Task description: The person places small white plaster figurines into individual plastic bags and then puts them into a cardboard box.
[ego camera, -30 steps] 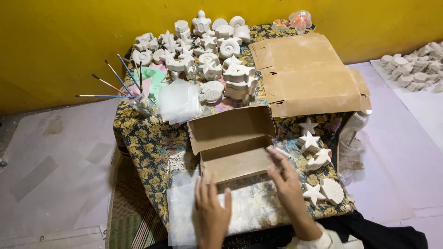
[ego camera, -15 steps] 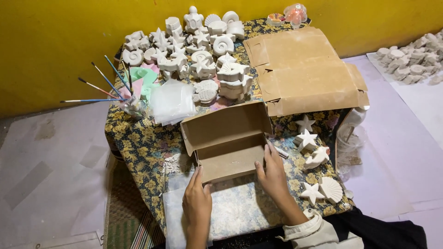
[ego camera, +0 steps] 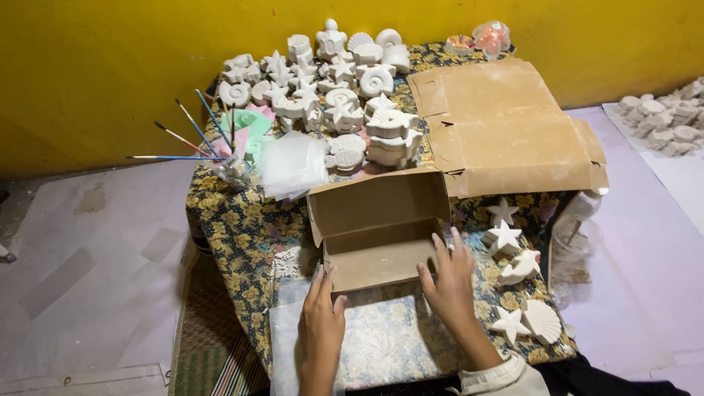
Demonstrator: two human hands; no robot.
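Note:
A small open cardboard box [ego camera: 381, 235] sits on a low table covered with a floral cloth [ego camera: 235, 227]; its lid stands up at the back and its inside looks empty. My left hand [ego camera: 320, 320] rests flat at the box's front left corner, fingers together. My right hand [ego camera: 449, 282] touches the box's front right edge, fingers spread. Both hands lie over a clear plastic sheet [ego camera: 381, 341] dusted with white powder. Neither hand grips anything.
Many white plaster shapes [ego camera: 330, 88] crowd the back of the table. A flattened cardboard sheet [ego camera: 506, 128] lies at the right. Stars and a shell [ego camera: 524, 319] lie right of the box. Paintbrushes [ego camera: 194, 136] stand at left beside crumpled plastic [ego camera: 292, 163]. More plaster pieces [ego camera: 664, 117] lie on the floor.
Both hands have slid forward from the powdered sheet up to the box's front edge. The view has shifted slightly.

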